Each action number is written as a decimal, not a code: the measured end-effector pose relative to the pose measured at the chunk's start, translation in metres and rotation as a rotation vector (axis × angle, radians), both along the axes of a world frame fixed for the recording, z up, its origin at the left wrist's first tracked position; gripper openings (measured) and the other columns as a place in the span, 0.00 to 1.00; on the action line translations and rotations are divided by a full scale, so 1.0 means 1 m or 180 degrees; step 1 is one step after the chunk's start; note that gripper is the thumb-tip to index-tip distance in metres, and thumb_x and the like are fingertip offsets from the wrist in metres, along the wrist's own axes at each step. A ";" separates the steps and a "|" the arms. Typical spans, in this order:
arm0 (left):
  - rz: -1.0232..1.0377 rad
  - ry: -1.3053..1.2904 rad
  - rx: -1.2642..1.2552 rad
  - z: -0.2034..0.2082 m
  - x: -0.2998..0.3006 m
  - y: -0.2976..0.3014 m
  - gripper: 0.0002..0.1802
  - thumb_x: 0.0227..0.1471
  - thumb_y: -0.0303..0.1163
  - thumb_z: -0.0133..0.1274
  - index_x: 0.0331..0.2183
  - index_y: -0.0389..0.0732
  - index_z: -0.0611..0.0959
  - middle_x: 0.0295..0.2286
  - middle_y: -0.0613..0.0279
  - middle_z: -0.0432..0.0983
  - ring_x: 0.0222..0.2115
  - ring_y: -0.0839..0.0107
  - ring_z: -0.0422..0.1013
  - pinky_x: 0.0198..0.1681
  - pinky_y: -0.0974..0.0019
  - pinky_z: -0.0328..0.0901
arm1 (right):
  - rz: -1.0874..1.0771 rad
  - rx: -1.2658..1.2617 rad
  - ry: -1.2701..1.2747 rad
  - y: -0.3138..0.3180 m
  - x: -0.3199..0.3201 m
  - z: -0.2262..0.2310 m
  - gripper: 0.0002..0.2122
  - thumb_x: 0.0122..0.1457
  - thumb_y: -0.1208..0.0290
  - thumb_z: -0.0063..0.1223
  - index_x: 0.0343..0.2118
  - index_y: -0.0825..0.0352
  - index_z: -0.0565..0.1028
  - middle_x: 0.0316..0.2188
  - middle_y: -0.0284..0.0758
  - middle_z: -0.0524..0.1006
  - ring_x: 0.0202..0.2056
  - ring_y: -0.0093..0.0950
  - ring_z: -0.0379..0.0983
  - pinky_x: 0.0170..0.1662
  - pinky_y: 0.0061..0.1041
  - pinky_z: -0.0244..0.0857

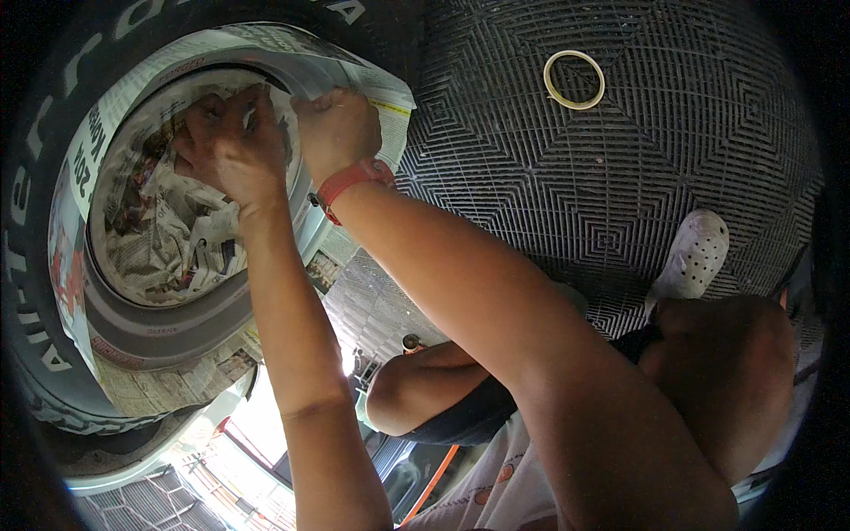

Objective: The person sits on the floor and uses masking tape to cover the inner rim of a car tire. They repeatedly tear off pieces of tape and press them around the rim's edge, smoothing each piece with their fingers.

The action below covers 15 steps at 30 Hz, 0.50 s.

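Note:
A large black tyre (35, 265) with raised white lettering surrounds a grey wheel rim (168, 341). Crumpled newspaper (168, 226) fills the rim's opening, while more newspaper sheets (159, 385) lie around it over the tyre's sidewall. My left hand (232, 146) reaches into the upper part of the opening, its fingers bent and closed on the crumpled newspaper. Beside it, my right hand (341, 128) is curled into a fist at the rim's upper right edge, against the paper. What its fingers hold is hidden. A red wristband (354, 181) circles my right wrist.
A roll of pale tape (574, 80) lies on the dark grid-patterned floor mat (496, 150) at upper right. My bent legs and a light perforated clog (695, 252) are at the right. A small dark round object (412, 343) stands near my other knee.

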<state>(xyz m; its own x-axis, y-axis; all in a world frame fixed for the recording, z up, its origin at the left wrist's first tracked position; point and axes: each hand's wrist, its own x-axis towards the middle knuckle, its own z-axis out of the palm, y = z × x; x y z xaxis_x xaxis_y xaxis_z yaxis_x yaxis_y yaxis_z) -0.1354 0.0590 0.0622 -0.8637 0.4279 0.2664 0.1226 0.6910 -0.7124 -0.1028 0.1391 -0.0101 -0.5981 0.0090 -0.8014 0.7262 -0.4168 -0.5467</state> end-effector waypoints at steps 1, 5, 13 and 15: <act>0.0018 0.0034 -0.0047 -0.001 0.001 -0.001 0.08 0.42 0.50 0.73 0.29 0.67 0.93 0.40 0.70 0.78 0.44 0.52 0.71 0.46 0.44 0.63 | 0.0003 0.0011 -0.0016 -0.001 -0.001 0.000 0.14 0.55 0.58 0.70 0.28 0.67 0.87 0.29 0.49 0.85 0.35 0.50 0.84 0.43 0.43 0.77; -0.0145 -0.0055 0.0120 -0.005 -0.001 -0.007 0.07 0.42 0.49 0.72 0.29 0.66 0.93 0.42 0.68 0.76 0.47 0.50 0.68 0.47 0.41 0.60 | 0.0144 0.0264 0.0092 -0.009 -0.002 0.000 0.16 0.55 0.56 0.69 0.28 0.67 0.88 0.30 0.49 0.85 0.35 0.51 0.84 0.43 0.45 0.77; 0.0081 -0.0035 0.0188 -0.015 -0.006 0.000 0.05 0.41 0.46 0.70 0.26 0.62 0.92 0.43 0.68 0.76 0.48 0.50 0.67 0.47 0.40 0.57 | 0.0454 0.0488 0.0178 -0.011 -0.011 0.001 0.10 0.58 0.63 0.67 0.31 0.66 0.87 0.33 0.48 0.86 0.38 0.50 0.84 0.41 0.47 0.77; 0.0029 0.0036 0.0110 -0.016 -0.005 -0.004 0.06 0.40 0.47 0.70 0.25 0.62 0.92 0.43 0.68 0.76 0.47 0.50 0.67 0.48 0.40 0.56 | 0.0419 0.0545 0.0186 -0.012 -0.010 0.003 0.10 0.58 0.63 0.67 0.31 0.65 0.86 0.34 0.48 0.86 0.39 0.50 0.84 0.42 0.49 0.77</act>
